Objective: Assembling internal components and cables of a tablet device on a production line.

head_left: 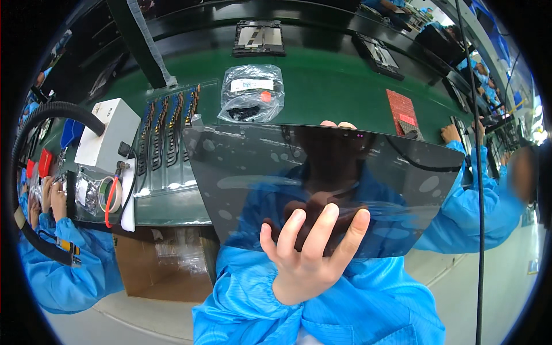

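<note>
A large dark display panel is tilted in front of me, its glossy face towards me with smudges and reflections on it. My left hand grips its lower edge, several fingers spread over the glass and the thumb out of sight. At the top edge two fingertips of my right hand show; the rest of that hand is hidden behind the panel. Beyond the panel, a clear plastic bag with a white label and a dark item inside lies on the green bench.
A white box with a black hose stands on the left, beside rows of dark strips. Tape and a cardboard box are nearer. Opened devices lie at the back. Co-workers' hands and sleeves flank me.
</note>
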A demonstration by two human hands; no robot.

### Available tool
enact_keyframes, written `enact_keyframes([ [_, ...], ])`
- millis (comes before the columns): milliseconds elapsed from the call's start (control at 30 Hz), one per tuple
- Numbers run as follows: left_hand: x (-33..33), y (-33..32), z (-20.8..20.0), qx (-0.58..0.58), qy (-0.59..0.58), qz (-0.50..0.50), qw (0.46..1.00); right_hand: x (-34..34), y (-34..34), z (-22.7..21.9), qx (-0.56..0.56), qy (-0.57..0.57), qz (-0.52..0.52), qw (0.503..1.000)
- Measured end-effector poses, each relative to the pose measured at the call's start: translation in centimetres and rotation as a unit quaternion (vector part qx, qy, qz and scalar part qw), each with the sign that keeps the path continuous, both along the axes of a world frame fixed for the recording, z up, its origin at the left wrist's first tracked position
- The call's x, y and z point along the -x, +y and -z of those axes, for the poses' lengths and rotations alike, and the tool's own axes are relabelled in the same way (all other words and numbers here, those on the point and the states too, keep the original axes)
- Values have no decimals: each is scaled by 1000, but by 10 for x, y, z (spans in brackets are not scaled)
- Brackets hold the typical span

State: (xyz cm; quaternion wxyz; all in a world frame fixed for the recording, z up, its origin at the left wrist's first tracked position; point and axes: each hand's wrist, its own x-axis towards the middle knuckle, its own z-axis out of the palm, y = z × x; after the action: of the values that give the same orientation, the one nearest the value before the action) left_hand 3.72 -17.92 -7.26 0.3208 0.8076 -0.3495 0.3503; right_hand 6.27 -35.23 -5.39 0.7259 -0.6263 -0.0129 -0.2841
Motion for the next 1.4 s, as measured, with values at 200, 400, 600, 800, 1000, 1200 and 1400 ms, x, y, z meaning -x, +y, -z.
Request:
enact_keyframes([
  [200,-31,-7,-7,212,234,287,904,-32,-1,3,-16,-5,-54,998],
  [400,-33,-26,40,552,692,275,375,-76,-23,-18,541,149,-33,827],
  [600,-26,-32,75,635,658,324,241,-95,-43,39,549,218,-157,791],
  [800,-57,40,16,32,870,436,230,-93,-53,53,553,160,-158,802],
  [1000,-138,7,39,-185,143,229,945,-94,-51,61,520,115,-182,827],
  [1200,-148,-7,57,-277,117,178,937,-86,-51,67,552,86,-127,819],
  [1400,-143,-15,58,-287,131,134,940,-89,-51,69,549,90,-132,821],
])
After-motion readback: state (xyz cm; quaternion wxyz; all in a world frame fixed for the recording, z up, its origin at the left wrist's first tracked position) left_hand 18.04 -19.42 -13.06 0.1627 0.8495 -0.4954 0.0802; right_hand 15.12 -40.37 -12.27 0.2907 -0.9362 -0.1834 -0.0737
